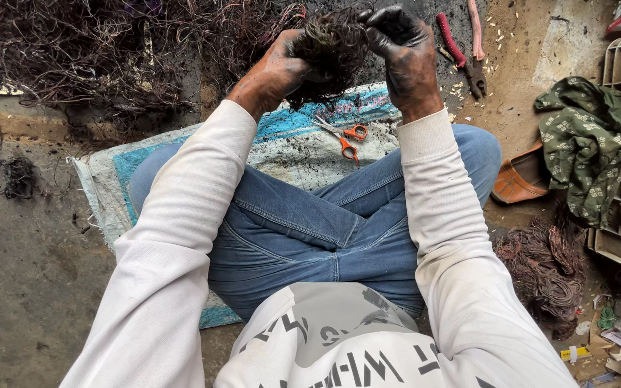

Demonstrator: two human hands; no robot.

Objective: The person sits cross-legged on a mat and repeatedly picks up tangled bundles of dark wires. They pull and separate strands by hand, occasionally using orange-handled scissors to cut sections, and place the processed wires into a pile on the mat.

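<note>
Fingers (386, 29) of your right hand (405, 61) are curling closed over the top of a dark tangled wire bundle (328, 54), while your left hand (278, 68) is gripping its other side, both soot-blackened. You are holding the bundle above a blue woven mat (282, 147), where orange-handled scissors (346, 140) are lying; red-handled pliers (465, 47) are resting just right of your right hand.

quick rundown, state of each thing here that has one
left hand: sooty, gripping the wire bundle
right hand: blackened, gripping the same bundle
wire bundle: tangled, dark, held up between both hands
scissors: lying on the mat, blades apart
pliers: lying on the ground, handles spread
wire heap: loose and tangled on the ground
copper wire pile: bunched in coils
green cloth: crumpled
</note>
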